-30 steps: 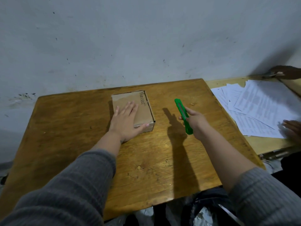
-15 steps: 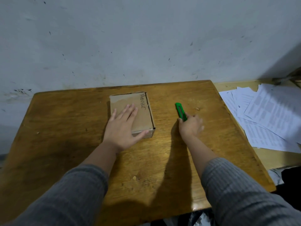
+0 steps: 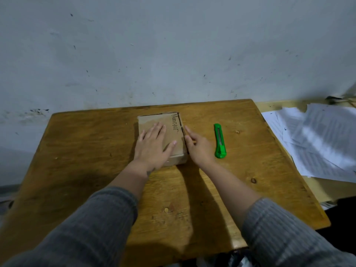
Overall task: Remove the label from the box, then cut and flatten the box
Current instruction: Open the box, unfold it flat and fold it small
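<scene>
A small flat brown cardboard box (image 3: pixel 152 121) lies at the far middle of the wooden table (image 3: pixel 92 151), with handwriting along its right side. My left hand (image 3: pixel 153 147) rests flat on the box's lid, fingers spread. My right hand (image 3: pixel 196 145) touches the box's right edge with its fingertips and holds nothing. A green utility knife (image 3: pixel 219 140) lies on the table just right of my right hand, apart from it.
A loose stack of printed papers (image 3: pixel 317 139) covers a second table at the right. A grey wall (image 3: pixel 173 54) stands directly behind the table's far edge. Dark bags or clutter sit below the table's near edge.
My right hand set the green knife down on the table and moved left to the box's right edge. My left hand stayed flat on the box.
</scene>
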`<state>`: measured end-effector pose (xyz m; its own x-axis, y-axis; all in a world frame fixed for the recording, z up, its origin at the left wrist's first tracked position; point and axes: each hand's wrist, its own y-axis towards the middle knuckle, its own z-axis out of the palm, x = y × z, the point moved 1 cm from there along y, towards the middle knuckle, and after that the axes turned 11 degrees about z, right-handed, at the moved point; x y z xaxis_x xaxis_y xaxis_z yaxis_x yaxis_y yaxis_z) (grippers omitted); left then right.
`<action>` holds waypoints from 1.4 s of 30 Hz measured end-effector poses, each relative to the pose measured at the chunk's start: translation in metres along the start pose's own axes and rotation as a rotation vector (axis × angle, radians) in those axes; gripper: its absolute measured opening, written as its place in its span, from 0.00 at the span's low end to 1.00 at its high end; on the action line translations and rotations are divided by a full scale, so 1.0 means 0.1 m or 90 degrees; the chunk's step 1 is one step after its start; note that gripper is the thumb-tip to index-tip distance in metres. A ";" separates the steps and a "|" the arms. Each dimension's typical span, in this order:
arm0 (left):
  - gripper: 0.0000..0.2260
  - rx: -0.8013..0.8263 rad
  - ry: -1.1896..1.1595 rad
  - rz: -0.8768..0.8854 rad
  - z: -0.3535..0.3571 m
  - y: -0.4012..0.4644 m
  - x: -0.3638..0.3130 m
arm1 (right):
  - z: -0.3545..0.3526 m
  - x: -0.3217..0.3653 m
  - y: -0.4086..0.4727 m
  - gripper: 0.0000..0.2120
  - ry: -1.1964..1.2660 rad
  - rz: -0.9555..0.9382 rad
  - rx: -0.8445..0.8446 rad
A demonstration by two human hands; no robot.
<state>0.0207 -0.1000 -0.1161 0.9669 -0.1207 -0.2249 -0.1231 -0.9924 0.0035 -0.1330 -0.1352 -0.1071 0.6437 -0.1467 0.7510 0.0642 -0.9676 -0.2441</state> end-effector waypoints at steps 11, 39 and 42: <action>0.33 0.002 0.049 0.004 0.04 -0.05 0.05 | 0.00 -0.16 0.04 0.20 0.081 0.134 -0.066; 0.34 0.044 0.064 -0.054 -0.05 -0.35 0.27 | 0.26 -0.11 -0.43 0.16 -0.238 -0.062 -0.072; 0.35 0.022 0.079 -0.052 -0.03 -0.35 0.27 | 0.26 -0.19 -0.46 0.21 -0.216 -0.042 -0.053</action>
<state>0.0522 -0.0688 -0.1197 0.9939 -0.0435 -0.1009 -0.0482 -0.9979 -0.0444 -0.1281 -0.0824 -0.1257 0.8577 -0.0211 0.5138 0.0604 -0.9881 -0.1414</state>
